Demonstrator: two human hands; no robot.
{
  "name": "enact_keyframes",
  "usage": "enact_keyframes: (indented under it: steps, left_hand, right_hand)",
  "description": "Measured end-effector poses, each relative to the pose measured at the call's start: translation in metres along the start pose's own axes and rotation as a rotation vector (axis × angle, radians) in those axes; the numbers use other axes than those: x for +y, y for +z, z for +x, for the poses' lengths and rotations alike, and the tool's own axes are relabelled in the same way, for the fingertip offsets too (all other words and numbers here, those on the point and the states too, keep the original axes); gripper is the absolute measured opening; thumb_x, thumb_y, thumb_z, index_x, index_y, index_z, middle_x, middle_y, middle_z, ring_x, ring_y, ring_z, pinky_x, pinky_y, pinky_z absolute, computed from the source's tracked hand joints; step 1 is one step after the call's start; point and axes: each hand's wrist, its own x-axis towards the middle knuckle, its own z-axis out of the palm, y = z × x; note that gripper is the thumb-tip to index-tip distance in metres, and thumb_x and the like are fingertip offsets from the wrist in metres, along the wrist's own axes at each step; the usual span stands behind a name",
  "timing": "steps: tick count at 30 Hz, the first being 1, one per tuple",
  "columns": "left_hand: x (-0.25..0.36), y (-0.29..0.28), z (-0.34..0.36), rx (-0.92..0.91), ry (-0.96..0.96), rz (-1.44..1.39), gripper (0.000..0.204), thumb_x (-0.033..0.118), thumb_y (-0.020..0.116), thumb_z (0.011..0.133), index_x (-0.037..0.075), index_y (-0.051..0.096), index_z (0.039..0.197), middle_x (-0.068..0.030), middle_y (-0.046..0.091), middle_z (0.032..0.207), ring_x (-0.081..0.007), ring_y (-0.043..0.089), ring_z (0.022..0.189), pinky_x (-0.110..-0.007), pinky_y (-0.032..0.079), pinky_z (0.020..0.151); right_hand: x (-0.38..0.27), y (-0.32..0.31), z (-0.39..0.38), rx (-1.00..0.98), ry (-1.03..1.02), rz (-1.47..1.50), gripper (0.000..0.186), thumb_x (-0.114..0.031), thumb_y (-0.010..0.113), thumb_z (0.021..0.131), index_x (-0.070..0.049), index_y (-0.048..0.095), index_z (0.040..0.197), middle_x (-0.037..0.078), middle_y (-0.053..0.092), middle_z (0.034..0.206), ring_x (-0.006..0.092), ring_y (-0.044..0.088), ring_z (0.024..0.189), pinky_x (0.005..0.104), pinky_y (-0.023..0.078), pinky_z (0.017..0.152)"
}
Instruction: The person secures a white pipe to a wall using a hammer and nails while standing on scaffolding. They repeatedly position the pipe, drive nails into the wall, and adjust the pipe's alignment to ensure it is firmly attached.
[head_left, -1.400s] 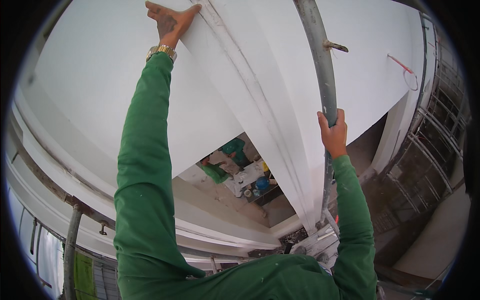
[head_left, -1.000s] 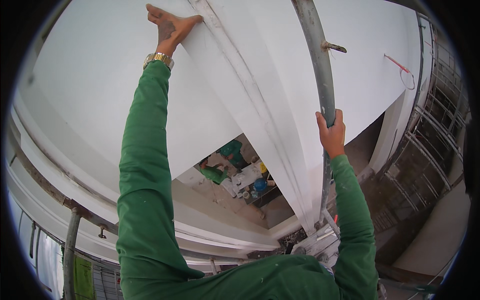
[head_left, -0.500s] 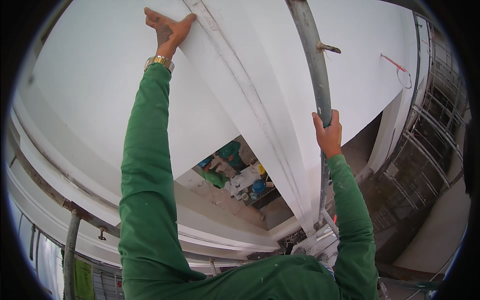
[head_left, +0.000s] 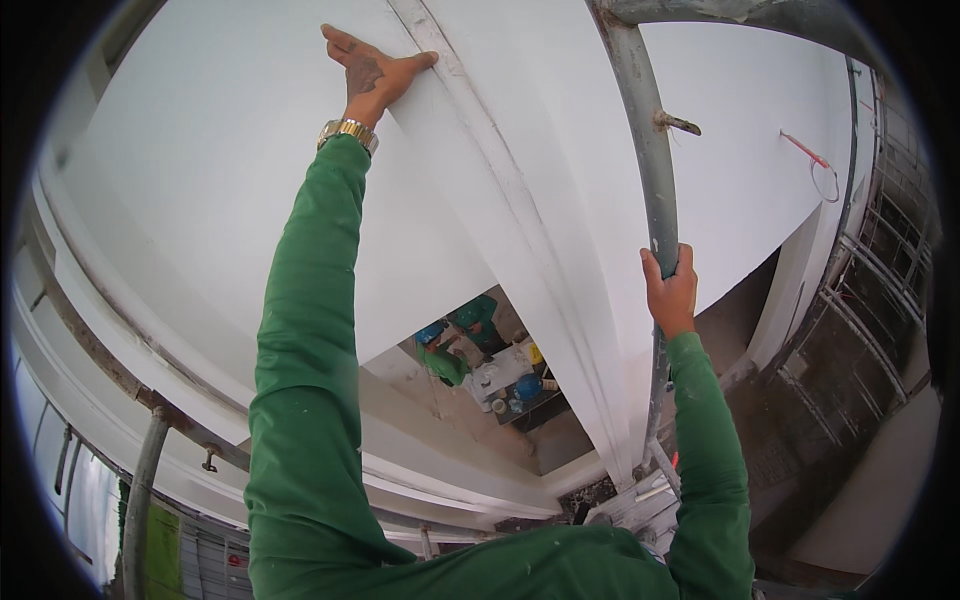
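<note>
The person's left hand [head_left: 375,72] reaches up into the upper left of the frame, set over a smooth white wall [head_left: 220,180], with the thumb splayed wide from the fingers and nothing grasped between them. The thumb points right, and its tip meets the near edge of a long grooved strip [head_left: 500,160] that runs from the top of the frame down toward the lower middle; the fingers point to the upper left, away from that strip, over bare wall. How firmly the palm rests on the surface cannot be told, since the back of the hand covers it. A metal wristwatch [head_left: 348,135] sits just below this hand, at the cuff of a green sleeve [head_left: 305,300]. Right of centre, the right hand [head_left: 670,290] is clamped around a grey metal pole [head_left: 650,160], the thumb on the pole's left side and the fingers wrapping its right. The pole passes through this grip, rising above it to the top of the frame and running on below it toward the lower middle. A short peg [head_left: 680,123] juts rightward from the pole well above the fingers, and a crosswise pipe [head_left: 740,10] meets it at the upper right. Below, near the middle of the frame, two co-workers [head_left: 445,365] in green show beside a cluttered table [head_left: 495,375], through a gap under the wall.
</note>
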Motion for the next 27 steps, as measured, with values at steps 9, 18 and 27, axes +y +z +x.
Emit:
enact_keyframes:
  steps: [9, 18, 27]
  left_hand:
    - [0.015, -0.038, 0.096, 0.252, 0.043, 0.111, 0.141, 0.06, 0.081, 0.074, -0.011, -0.008, 0.158, -0.0341, 0.015, 0.161, -0.0467, 0.042, 0.143, -0.048, 0.047, 0.113]
    - [0.045, -0.039, 0.128, 0.437, -0.039, 0.098, 0.12, 0.054, 0.079, 0.075, -0.013, 0.015, 0.151, -0.0337, 0.041, 0.149, -0.0474, 0.059, 0.126, -0.048, 0.052, 0.106]
    - [0.055, -0.049, 0.129, 0.362, -0.11, 0.189, 0.115, 0.056, 0.073, 0.078, -0.014, 0.018, 0.15, -0.0323, 0.044, 0.149, -0.0451, 0.063, 0.122, -0.047, 0.051, 0.107]
  right_hand:
    - [0.01, -0.002, 0.003, -0.004, -0.031, 0.005, 0.036, -0.028, 0.076, 0.094, -0.001, 0.055, 0.104, 0.017, 0.068, 0.082, 0.0333, 0.068, 0.072, 0.0424, 0.053, 0.067]
    - [0.014, -0.003, 0.002, -0.013, -0.034, 0.023, 0.036, -0.026, 0.077, 0.094, 0.0, 0.055, 0.106, 0.018, 0.068, 0.083, 0.0337, 0.068, 0.072, 0.0422, 0.052, 0.067]
    - [0.021, 0.0, 0.003, -0.019, -0.032, 0.03, 0.037, -0.027, 0.078, 0.092, -0.001, 0.055, 0.105, 0.017, 0.068, 0.083, 0.0323, 0.068, 0.073, 0.0423, 0.052, 0.067]
